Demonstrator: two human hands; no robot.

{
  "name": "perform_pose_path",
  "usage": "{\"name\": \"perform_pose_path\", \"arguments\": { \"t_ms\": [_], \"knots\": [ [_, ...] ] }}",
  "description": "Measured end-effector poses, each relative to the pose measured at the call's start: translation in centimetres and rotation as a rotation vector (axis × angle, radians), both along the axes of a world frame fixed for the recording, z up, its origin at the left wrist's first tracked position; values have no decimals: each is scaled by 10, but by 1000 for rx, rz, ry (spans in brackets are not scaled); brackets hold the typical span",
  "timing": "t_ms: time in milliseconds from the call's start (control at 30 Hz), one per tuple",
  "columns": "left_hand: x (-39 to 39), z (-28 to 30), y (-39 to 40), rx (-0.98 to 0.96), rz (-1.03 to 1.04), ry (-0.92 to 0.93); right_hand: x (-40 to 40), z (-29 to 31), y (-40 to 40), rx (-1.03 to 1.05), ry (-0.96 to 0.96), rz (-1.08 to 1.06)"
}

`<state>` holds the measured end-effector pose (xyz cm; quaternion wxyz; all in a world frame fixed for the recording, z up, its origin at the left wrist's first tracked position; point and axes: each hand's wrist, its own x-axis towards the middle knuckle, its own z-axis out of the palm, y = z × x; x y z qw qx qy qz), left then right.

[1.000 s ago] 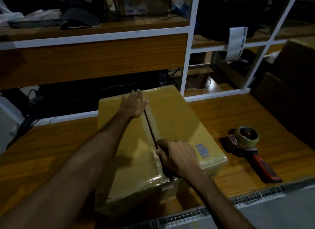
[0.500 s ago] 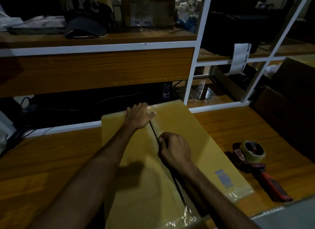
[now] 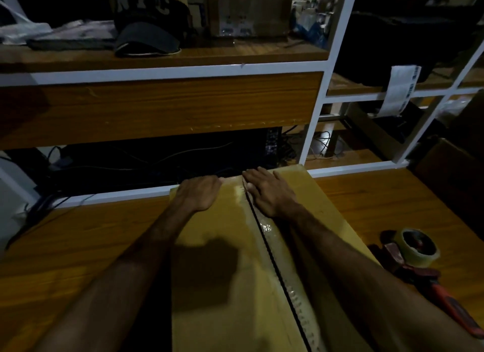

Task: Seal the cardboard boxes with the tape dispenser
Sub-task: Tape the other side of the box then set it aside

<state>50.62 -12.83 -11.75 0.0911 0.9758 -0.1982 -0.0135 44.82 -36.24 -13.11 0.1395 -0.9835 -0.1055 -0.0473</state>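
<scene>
A cardboard box (image 3: 222, 286) lies on the wooden tabletop (image 3: 78, 247) right in front of the person, its top flaps meeting in a dark seam with shiny clear tape (image 3: 264, 226) running along it. To the right of the box, apart from it, the tape dispenser (image 3: 419, 257) rests on the tabletop with its red handle pointing toward the near edge. Both arms stretch across the box top. At its far edge the left hand (image 3: 200, 193) presses down with fingers bent over the rim, and the right hand (image 3: 269, 192) lies flat, fingers spread, just beside the seam. Beyond, a dark cap (image 3: 149, 34) sits on the shelf (image 3: 235, 55).
</scene>
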Motion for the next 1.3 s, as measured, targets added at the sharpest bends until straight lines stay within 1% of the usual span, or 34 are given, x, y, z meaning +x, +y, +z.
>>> {"name": "perform_pose_path", "arguments": {
  "t_ms": [67, 133, 233, 333, 467, 567, 633, 667, 733, 800, 900, 1000, 1100, 1200, 1267, 1300],
  "knots": [
    [3, 0, 27, -6, 18, 74, 2, 1, -3, -25, 6, -15],
    [7, -7, 54, -73, 69, 159, 3, 4, -9, -45, 24, -57],
    [6, -18, 89, -253, 167, 273, 4, 9, -29, -38, 52, -138],
    [-8, -19, 94, -496, 289, 325, 0, 15, -57, -6, 64, -230],
    [-42, -8, 81, -753, 356, 349, -5, 3, -101, 224, 141, -288],
    [-77, -17, 76, -822, 400, 381, -41, 9, -112, 371, 207, -242],
    [-118, -22, 73, -915, 361, 366, -79, 11, -113, 400, 182, -176],
    [-143, -25, 71, -967, 348, 330, -99, 10, -116, 397, 174, -168],
    [-192, -34, 71, -938, 334, 280, -138, 4, -126, 398, 163, -181],
    [-253, -18, 52, -879, 382, 258, -173, -7, -135, 399, 154, -157],
    [-323, -26, 49, -980, 449, 229, -233, -5, -139, 429, 129, -101],
    [-374, -50, 55, -1036, 524, 246, -287, -1, -141, 452, 151, -109],
    [-408, -50, 41, -1087, 655, 168, -327, -2, -136, 608, 126, -197],
    [-425, -46, 19, -1238, 736, 17, -353, -14, -127, 857, 5, -313],
    [-434, -45, 5, -1347, 819, -35, -362, -25, -120, 973, -58, -420],
    [-437, -48, -1, -1402, 866, -31, -364, -31, -117, 1010, -61, -476]
  ]
}}
